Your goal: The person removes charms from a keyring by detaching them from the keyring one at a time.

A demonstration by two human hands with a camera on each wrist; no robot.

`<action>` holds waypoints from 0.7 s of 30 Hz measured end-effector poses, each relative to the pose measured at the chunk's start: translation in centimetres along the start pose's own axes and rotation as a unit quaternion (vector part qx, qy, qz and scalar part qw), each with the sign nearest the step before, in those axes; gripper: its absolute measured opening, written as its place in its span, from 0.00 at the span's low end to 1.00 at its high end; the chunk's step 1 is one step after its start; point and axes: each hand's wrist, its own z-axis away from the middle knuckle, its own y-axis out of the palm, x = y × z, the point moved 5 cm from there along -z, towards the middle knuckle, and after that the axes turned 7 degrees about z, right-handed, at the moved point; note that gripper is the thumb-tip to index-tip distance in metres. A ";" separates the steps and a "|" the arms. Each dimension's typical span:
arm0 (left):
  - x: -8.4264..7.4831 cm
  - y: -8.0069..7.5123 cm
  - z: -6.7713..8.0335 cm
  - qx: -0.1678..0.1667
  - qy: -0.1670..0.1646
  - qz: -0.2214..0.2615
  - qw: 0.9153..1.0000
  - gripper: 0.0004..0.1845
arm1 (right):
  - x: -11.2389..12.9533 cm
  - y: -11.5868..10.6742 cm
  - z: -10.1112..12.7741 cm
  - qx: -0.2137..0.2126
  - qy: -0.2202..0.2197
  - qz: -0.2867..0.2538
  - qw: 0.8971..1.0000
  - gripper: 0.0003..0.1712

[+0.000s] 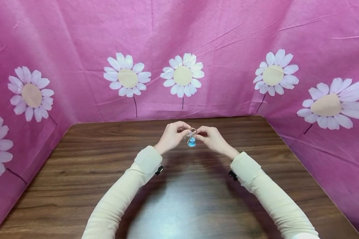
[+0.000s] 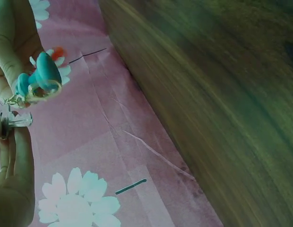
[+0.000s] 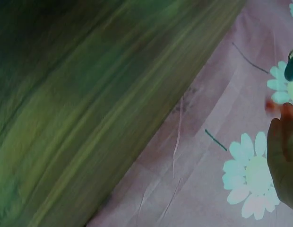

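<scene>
Both hands meet above the far middle of the wooden surface (image 1: 93, 172), holding a small keyring (image 1: 192, 130) between them. The left hand (image 1: 172, 135) has its fingers curled in a pinching grip on the left side of the keyring, and the right hand (image 1: 210, 137) pinches the right side of it in the same way, fingertips nearly touching across the metal loop. A little blue charm (image 1: 191, 142) hangs just below the keyring, between the two hands and clear of the surface.

In the left wrist view the charm (image 2: 42, 73) shows as a rounded teal piece joined to a thin ring (image 2: 45, 90), with fingers (image 2: 7, 52) curled close beside it; a small clear part sits just under the ring, too blurred to make out. In the right wrist view only the edge of the right hand (image 3: 284, 161) and a sliver of the charm (image 3: 292, 66) appear at the frame's right side.

Cream sleeves (image 1: 122, 196) cover both forearms, which reach toward the keyring from the near edge. Behind and on both sides of the keyring, a pink cloth (image 1: 227, 39) printed with white daisies (image 1: 182, 75) walls in the surface.
</scene>
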 end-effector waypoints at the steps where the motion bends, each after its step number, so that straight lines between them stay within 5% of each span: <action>1: 0.0 0.0 0.0 -0.001 -0.001 -0.001 1.000 0.04 | 0.5 0.0 0.1 0.000 0.007 -0.009 1.000 0.07; 7: -0.3 -0.2 -0.1 0.004 -0.002 -0.002 1.000 0.04 | 3.3 -1.0 0.9 -0.009 0.055 -0.051 0.997 0.08; 15: -0.3 -0.1 0.1 0.007 -0.014 0.004 1.000 0.04 | 3.1 -0.4 0.9 0.018 0.078 -0.097 0.992 0.11; 21: -0.3 0.1 0.1 0.014 -0.012 0.007 1.000 0.04 | 0.7 1.0 0.4 0.012 0.087 -0.101 0.991 0.11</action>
